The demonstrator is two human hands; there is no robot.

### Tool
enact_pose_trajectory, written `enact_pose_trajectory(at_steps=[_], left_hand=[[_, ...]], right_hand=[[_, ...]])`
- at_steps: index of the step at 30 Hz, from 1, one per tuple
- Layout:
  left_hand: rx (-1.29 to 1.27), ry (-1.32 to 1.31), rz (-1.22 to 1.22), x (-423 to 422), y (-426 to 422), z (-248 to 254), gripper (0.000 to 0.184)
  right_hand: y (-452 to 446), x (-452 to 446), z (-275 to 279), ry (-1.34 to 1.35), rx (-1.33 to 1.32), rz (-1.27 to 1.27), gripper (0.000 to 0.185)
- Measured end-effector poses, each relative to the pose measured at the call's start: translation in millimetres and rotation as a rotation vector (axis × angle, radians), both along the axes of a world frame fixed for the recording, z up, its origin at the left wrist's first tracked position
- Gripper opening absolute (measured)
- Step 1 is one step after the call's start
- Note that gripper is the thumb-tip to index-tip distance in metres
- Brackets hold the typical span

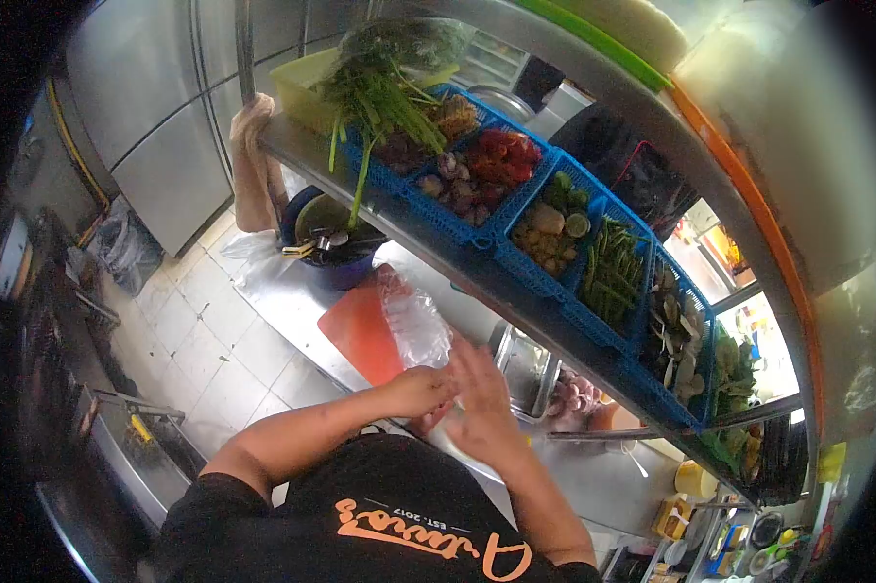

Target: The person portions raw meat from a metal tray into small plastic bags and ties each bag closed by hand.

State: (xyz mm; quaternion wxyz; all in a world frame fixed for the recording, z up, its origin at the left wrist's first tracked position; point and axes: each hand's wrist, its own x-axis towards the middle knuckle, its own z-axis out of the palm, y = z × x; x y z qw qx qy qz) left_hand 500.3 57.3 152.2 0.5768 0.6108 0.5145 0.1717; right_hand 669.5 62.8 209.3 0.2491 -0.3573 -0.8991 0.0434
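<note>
Mid-frame, left fingers [442, 387] curl closed, right fingers [470, 364] extend beside a clear, crumpled plastic bag [420, 325], likely limp, best pinched edgewise.

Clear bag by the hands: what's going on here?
A person's left hand is curled and their right hand has its fingers extended, close together at the near end of a clear bag. Whether either grips it is unclear. The bag lies partly over a red board on the counter. Blue baskets of vegetables stand on a shelf above.
</note>
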Motion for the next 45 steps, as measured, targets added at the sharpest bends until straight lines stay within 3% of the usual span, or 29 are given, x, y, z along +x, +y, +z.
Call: enact_pose_trajectory(at_steps=[2,4,7,8,11,12,15,16,18,19,20,23,25,27,28,29,31,32,34,35,38,41,45], left_hand=[[-0.175,0.135,-0.207,-4.5,1.9,34.0,0.044],[0.208,-0.024,-0.277,-8.2,3.7,-25.6,0.037],[0.645,-0.202,-0.245,-10.3,6.4,-46.3,0.029],[0.766,-0.251,-0.219,-9.7,7.8,-45.5,0.026],[0.89,0.065,-0.075,4.1,17.9,-45.7,0.02],[0.715,0.085,-0.044,10.6,21.6,-32.3,0.017],[0.678,-0.057,0.246,30.2,25.5,-7.8,0.012],[0.237,-0.29,0.32,32.2,17.3,26.5,0.011],[-0.083,-0.735,0.307,35.8,6.3,16.4,0.012],[-0.256,-0.947,0.302,36.7,2.0,14.5,0.013],[-0.263,-1.16,0.149,37.5,-1.7,15.2,0.016],[-0.272,-1.072,-0.02,20.8,14.2,-7.6,0.017],[-0.274,-0.896,0.123,16.7,23.8,-17.8,0.02],[-0.273,-0.732,0.219,15.7,29.1,-22.1,0.019],[-0.224,-0.631,0.246,16.5,30.3,-22.1,0.019],[0.01,-0.467,0.213,16.2,30.2,-20.2,0.018],[0.462,-0.122,0.14,15.6,25.8,-3.7,0.017],[0.596,-0.099,0.16,18.6,22.6,-2.0,0.015],[0.865,-0.05,0.195,29.5,14.5,-1.3,0.011],[0.79,-0.07,0.256,33.0,11.1,-3.3,0.012],[0.574,-0.158,0.432,43.3,3.1,-19.1,0.015],[0.392,-0.275,0.518,51.3,-3.4,-35.9,0.016],[0.254,-0.358,0.464,45.9,-10.3,-42.0,0.014]], right_hand=[[-12.4,11.6,-20.3,-0.27,-0.15,0.016,0.035],[-7.3,21.1,-30.8,-0.488,-0.535,-0.018,0.029],[3.3,49.6,-44.2,0.036,-1.242,0.121,0.029],[9.7,69.4,-91.7,0.253,-1.204,0.157,0.035],[11.0,67.1,-87.2,0.648,-1.442,-0.144,0.033],[7.9,61.8,-88.7,0.862,-1.487,-0.229,0.03],[-22.5,33.7,-38.3,1.56,-1.723,-0.18,0.027],[-32.0,25.7,-33.7,1.643,-1.831,0.04,0.026],[-47.0,15.7,-31.5,1.773,-2.002,0.532,0.023],[-41.2,19.3,-36.6,1.63,-1.961,0.529,0.021],[-29.1,26.0,-45.5,1.489,-1.919,0.521,0.02],[-25.2,56.4,-43.1,0.626,-0.936,0.042,0.02],[2.4,56.8,-43.4,0.509,-0.873,-0.134,0.018],[6.4,59.6,-52.7,0.389,-0.536,-0.152,0.022],[5.2,59.0,-44.9,0.31,-0.387,-0.156,0.022],[4.4,57.9,-37.7,0.231,-0.24,-0.159,0.021],[3.3,56.6,-28.1,0.226,-0.44,-0.287,0.021],[2.8,55.8,-26.9,0.225,-0.543,-0.351,0.021],[5.5,55.0,-35.9,0.511,-0.913,-0.382,0.019],[8.6,54.2,-41.3,0.653,-1.095,-0.389,0.018],[-5.4,38.0,-66.2,0.651,-0.703,-0.353,0.014],[-12.8,27.5,-62.1,0.483,-0.387,-0.389,0.022],[-15.0,19.1,-72.5,0.406,-0.287,-0.426,0.018]])
